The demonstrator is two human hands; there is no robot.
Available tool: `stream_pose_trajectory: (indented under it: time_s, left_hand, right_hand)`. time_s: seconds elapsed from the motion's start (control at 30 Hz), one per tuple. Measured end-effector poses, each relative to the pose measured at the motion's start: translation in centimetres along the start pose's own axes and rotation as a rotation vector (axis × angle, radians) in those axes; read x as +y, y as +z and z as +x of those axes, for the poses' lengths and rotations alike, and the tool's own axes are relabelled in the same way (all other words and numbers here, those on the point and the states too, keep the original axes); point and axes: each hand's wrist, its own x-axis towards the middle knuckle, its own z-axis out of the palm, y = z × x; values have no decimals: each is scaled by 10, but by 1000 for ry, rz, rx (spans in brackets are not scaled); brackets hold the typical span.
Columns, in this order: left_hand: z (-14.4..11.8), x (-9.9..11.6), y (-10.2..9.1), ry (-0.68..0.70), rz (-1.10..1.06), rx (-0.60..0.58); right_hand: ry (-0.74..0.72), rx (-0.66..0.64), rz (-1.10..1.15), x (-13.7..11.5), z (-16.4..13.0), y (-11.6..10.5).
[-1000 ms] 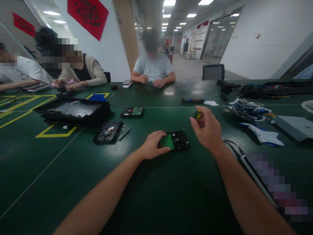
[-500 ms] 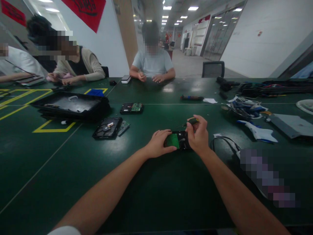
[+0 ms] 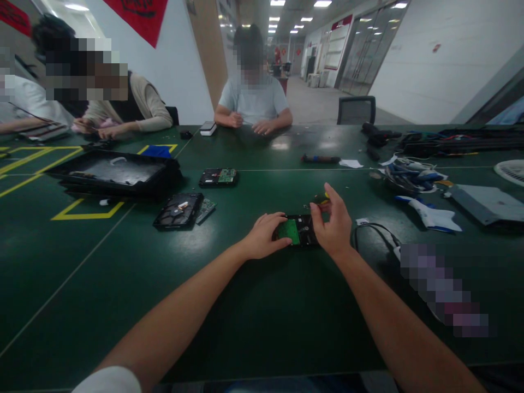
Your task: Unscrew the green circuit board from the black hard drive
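A black hard drive with a green circuit board (image 3: 291,231) lies flat on the dark green table. My left hand (image 3: 266,236) grips its left end, thumb along the near edge and fingers at the far edge. Over the drive's right end, my right hand (image 3: 333,226) is closed on a screwdriver (image 3: 321,199) with a dark green and yellow handle. The screwdriver's tip is hidden behind the fingers, so I cannot tell whether it touches a screw. Tiny bits, perhaps screws, lie just beyond the drive.
Left of my hands lie an opened hard drive (image 3: 178,210), a loose circuit board (image 3: 206,210) and another hard drive (image 3: 218,177). A black tray (image 3: 110,172) stands farther left. Cables (image 3: 413,177), a glove (image 3: 434,214) and a grey metal box (image 3: 487,203) sit right. Co-workers sit across the table.
The index finger of my right hand has straightened upward and the screwdriver handle sits lower against the fingers. My left hand keeps its hold on the drive. The view has shifted slightly.
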Motion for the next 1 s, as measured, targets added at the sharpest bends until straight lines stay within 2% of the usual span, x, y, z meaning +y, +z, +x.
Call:
stream_pose_trajectory:
  time_s: [0.1,0.33,0.67,1.0]
  left_hand:
    - [0,3,1,6,4,2]
    - [-1,9,3,-13,-16,-20]
    - [0,10,4,-72,-97,-14]
    - [0,10,4,-72,-111,-20]
  right_hand:
    - [-24,-25,-16,-2,3,-2]
    - [21,-41,147,-1,-1,4]
    - [-12,-40,105,-2,-3,1]
    - [1,-58,117,-1,-4,1]
